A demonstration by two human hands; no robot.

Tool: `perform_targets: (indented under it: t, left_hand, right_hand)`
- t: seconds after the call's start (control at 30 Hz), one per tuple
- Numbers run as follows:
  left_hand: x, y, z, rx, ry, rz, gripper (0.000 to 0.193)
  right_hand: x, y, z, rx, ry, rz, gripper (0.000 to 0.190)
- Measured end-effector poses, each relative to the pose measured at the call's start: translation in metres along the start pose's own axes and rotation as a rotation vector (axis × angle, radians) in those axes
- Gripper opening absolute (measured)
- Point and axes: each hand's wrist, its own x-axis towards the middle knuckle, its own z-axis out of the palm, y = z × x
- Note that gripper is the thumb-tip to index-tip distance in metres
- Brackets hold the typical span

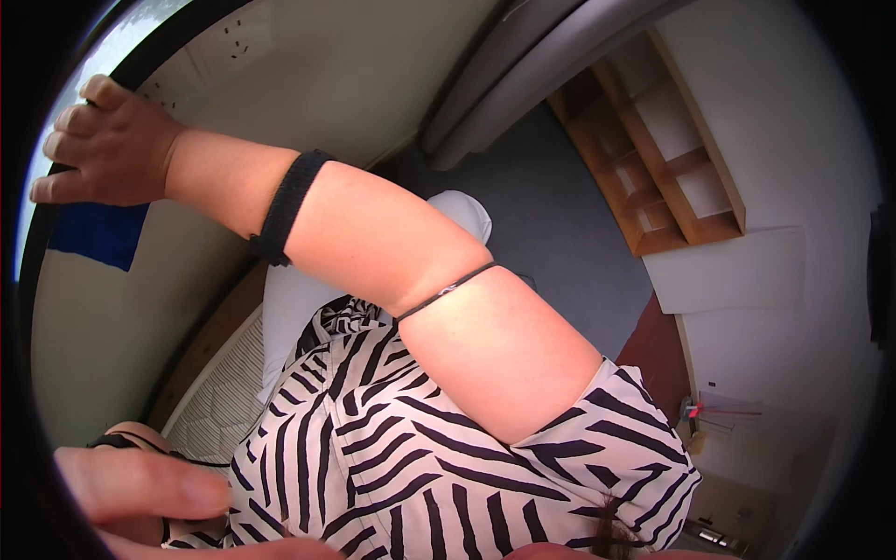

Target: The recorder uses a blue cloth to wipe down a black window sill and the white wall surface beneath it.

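My right arm stretches across my body to the upper left. My right hand (115,150) is in front of a dark window frame (168,42), its fingers spread and partly bent. No object shows in it; whether the fingertips touch the frame I cannot tell. Just below this hand, a piece of dark blue material (101,234) is against the wall. A wide black elastic band (290,206) circles my forearm, and a thin dark band (448,288) crosses near the elbow. My left hand (147,486) is very close to the camera at the lower left, blurred and partly cut off.
Power sockets (239,38) sit in the pale wall beside the window. Grey curtains (504,77) hang at the top. A wooden shelf unit (658,140) stands by the right-hand wall, over grey floor (560,210). Striped bedding (213,388) lies to my left.
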Motion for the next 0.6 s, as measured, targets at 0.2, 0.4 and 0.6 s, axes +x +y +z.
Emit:
perform_targets:
  t: [0.2,0.4,0.6]
  left_hand:
    - [0.0,0.0,0.0,0.011,-0.015,-0.009,0.015]
    - [0.001,-0.003,0.001,-0.023,-0.021,0.051,0.016]
    - [-0.003,0.008,0.003,-0.027,-0.009,0.047,0.016]
  right_hand:
    - [0.0,-0.002,0.009,0.021,-0.042,0.002,0.029]
    - [-0.005,0.007,-0.006,-0.018,-0.014,0.01,0.027]
    - [-0.001,0.002,-0.007,0.058,-0.046,0.004,0.031]
